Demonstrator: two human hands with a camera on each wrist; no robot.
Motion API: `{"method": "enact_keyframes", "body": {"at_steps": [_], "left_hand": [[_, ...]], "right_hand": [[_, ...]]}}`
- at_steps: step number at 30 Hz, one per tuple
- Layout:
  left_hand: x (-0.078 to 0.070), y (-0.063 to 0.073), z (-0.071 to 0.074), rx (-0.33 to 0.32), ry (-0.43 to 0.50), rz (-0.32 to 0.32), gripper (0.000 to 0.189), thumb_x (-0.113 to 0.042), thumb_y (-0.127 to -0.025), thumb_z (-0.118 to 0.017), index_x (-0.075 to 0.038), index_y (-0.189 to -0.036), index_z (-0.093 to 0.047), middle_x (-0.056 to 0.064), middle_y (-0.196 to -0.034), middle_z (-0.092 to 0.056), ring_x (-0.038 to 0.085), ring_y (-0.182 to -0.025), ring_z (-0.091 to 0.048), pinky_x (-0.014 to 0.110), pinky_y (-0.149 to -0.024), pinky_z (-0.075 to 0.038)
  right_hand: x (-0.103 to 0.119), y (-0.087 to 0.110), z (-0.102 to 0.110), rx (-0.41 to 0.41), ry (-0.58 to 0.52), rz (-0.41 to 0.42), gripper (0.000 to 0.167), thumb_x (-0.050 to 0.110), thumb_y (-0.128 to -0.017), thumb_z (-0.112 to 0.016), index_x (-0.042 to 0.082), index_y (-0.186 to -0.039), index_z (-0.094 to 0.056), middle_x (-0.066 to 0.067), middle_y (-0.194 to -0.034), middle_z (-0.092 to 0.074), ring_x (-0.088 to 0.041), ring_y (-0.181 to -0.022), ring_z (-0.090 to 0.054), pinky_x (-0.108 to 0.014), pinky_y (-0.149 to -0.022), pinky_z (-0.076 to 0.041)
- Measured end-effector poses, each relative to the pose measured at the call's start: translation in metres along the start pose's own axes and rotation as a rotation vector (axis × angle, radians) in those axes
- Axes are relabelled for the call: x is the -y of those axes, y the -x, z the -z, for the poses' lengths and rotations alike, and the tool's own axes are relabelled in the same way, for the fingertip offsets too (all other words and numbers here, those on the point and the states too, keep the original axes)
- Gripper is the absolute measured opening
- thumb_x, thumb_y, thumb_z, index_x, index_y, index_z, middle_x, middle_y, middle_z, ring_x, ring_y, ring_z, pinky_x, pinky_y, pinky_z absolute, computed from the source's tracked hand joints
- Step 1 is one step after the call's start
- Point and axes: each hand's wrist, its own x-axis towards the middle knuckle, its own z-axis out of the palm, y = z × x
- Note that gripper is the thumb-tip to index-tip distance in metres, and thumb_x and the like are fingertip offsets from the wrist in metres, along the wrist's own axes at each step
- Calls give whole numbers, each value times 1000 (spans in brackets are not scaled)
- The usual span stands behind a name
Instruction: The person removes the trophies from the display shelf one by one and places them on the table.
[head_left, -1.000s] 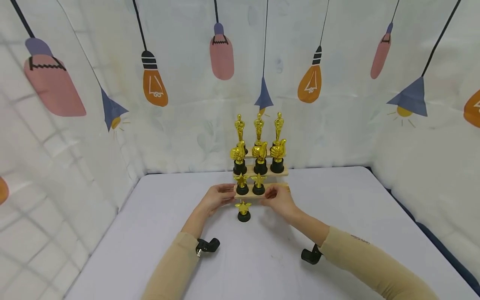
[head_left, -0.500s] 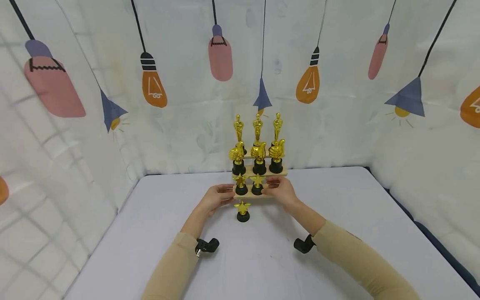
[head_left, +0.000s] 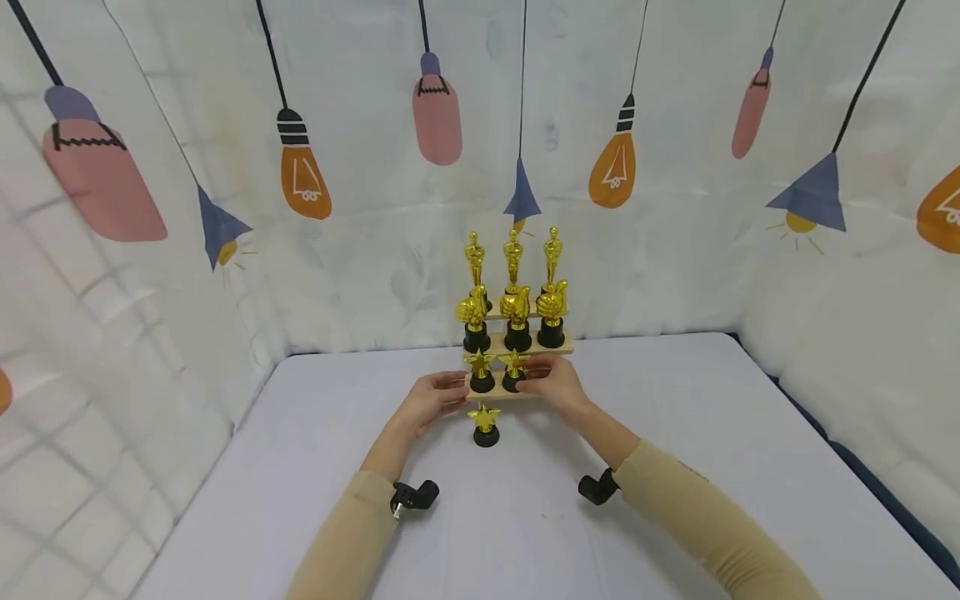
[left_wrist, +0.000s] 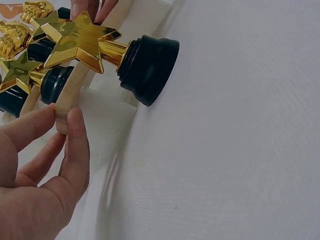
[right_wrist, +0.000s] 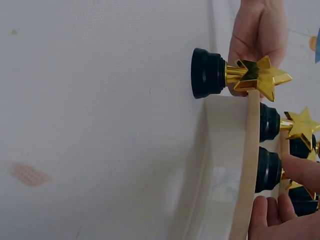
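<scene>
A tiered wooden stand (head_left: 495, 392) bears gold trophies with black bases. Two star trophies (head_left: 482, 372) stand side by side on its lowest step. On the table before it stands another star trophy (head_left: 486, 427), upright and apart from both hands. My left hand (head_left: 431, 398) pinches the left end of the lowest board (left_wrist: 70, 95) between thumb and fingers, as the left wrist view shows. From the right, my right hand (head_left: 557, 385) holds the right-hand star trophy (right_wrist: 269, 170) near its base, the thumb by its stem; some of the contact is hidden.
Thumbs-up trophies (head_left: 516, 317) fill the middle step. Figure trophies (head_left: 513, 257) stand on the top step, in front of a cloth backdrop (head_left: 360, 275) printed with lamps. White cloth covers the table (head_left: 675, 417). A small camera is worn on each wrist.
My right hand has shifted from the lowest step's right part up and leftward to the right-hand star trophy. The left hand keeps its hold. The view has tilted slightly.
</scene>
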Motion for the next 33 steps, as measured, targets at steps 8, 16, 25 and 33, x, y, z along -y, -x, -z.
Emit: {"method": "enact_keyframes", "body": {"at_steps": [8,16,25,33], "left_hand": [[2,0,-1,-10,4,15,45,0,-97,-68,6,-140,-57,21,-128,-62,25,-104,-68,37,-92,-59],[-1,0,0,-9,-1,0,46,-1,-98,-68,6,-142,-55,21,-129,-61,25,-104,-67,37,-93,-59],[-2,1,0,-5,-2,9,46,-1,-99,-67,7,-142,-54,23,-132,-60,25,-104,-67,36,-93,-59],[-2,2,0,-10,4,11,45,0,-98,-68,6,-141,-56,21,-130,-60,25,-103,-67,37,-93,-59]], "right_hand": [[-2,-4,-3,-2,78,8,49,1,-81,-86,-4,-125,-65,-16,-120,-66,-29,-109,-63,-36,-86,-59],[2,-8,-9,-22,126,1,45,6,-80,-89,-1,-119,-68,-11,-111,-67,-26,-103,-62,-37,-85,-57],[4,-7,-7,-1,166,29,42,6,-79,-89,-4,-115,-69,-12,-106,-68,-25,-97,-62,-34,-78,-57],[1,-9,-7,8,192,46,38,6,-82,-87,-3,-114,-70,-11,-103,-67,-24,-95,-61,-33,-74,-55]]}}
